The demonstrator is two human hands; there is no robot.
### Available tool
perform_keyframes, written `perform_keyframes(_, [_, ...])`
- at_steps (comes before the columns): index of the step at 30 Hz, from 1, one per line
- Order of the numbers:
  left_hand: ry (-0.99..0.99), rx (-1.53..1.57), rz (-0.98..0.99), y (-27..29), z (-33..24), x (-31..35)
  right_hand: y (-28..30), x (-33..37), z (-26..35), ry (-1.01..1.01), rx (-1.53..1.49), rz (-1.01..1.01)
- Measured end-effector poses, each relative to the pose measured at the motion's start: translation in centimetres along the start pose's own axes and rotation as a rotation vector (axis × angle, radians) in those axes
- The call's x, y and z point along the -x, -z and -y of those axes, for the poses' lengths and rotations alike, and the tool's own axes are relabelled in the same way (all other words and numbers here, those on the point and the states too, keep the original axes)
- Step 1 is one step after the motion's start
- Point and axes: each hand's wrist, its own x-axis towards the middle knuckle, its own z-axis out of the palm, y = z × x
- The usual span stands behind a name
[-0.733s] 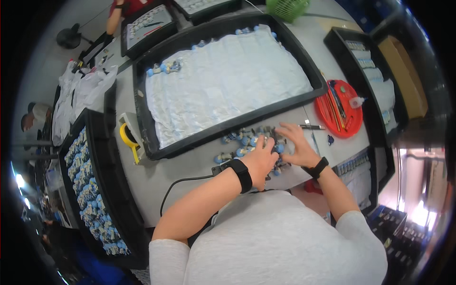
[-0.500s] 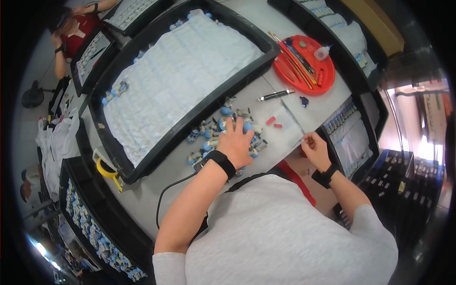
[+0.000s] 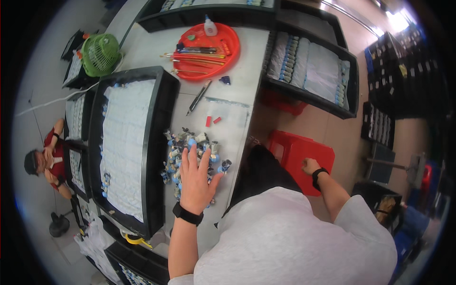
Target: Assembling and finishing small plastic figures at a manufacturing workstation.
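Observation:
My left hand (image 3: 195,183) lies palm down with spread fingers over a pile of small blue, white and grey figurines (image 3: 216,148) on the table. Its fingertips reach the figurines in the middle of the pile, and nothing is gripped in it. One figurine (image 3: 224,166) lies beside my thumb, toward the table's edge. Away from the table, my right hand (image 3: 311,166) hangs with curled fingers above a red stool (image 3: 308,149). Whatever those fingers may hold is hidden.
A black tray (image 3: 154,156) lined with white sheeting stands left of the pile. Farther off lie two red pieces (image 3: 208,121), a black pen-like tool (image 3: 198,98) and a red basin (image 3: 232,57) of brushes. Another black tray (image 3: 308,100) is at the far right.
My view has swung toward the right, bringing the red stool into sight. My left hand stays over the pile with its fingers spread. My right hand has moved away from the table's edge.

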Motion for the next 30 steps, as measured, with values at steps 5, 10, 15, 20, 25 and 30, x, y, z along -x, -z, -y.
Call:
perform_keyframes(5, [-0.034, 0.005, 0.099, -2.5, -2.4, 2.9, -3.8, 3.5, -2.6, 0.066, -0.238, -0.076])
perform_keyframes(10, [-0.072, -0.044, 0.173, -5.1, -2.5, 4.3, -9.7, 6.1, -6.8, -0.05, -0.304, -0.047])
perform_keyframes(15, [-0.186, -0.23, 0.262, -6.6, -4.1, 2.0, -14.0, 5.7, -5.4, -0.01, -0.661, 0.046])
perform_keyframes(20, [-0.16, -0.065, 0.113, -4.8, -4.4, -0.6, -6.8, -0.4, 6.6, 0.242, -1.143, 0.023])
perform_keyframes(25, [-0.139, 0.049, 0.065, -4.0, -3.0, 0.6, -4.0, -6.0, 6.7, 0.289, -0.388, -0.153])
perform_keyframes(30, [-0.088, 0.201, 0.167, -5.4, -2.7, -0.3, -3.5, -9.4, 4.3, 0.067, 0.181, -0.003])
